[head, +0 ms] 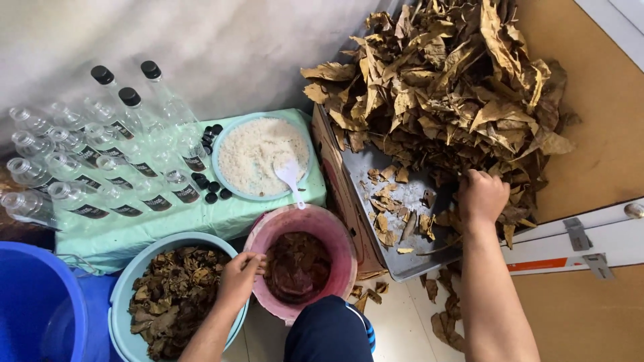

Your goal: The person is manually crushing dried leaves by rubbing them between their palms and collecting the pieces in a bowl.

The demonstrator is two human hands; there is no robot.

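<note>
My left hand (239, 276) rests on the near rim of a pink basin (339, 238) that holds a dark brown wet mass (298, 265); the fingers curl over the rim. My right hand (481, 196) reaches out to a big heap of dry brown leaves (446, 87) and closes around leaves at the heap's near edge, above a grey metal tray (365, 181) strewn with leaf scraps. A light blue basin (134, 271) of dark soaked leaves sits just left of my left hand.
A green-covered low table (221, 218) carries several clear bottles (100, 161), loose black caps and a blue plate of white rice (251, 154) with a white spoon (290, 175). A blue bucket (37, 302) stands at the far left. My knee (329, 332) shows below.
</note>
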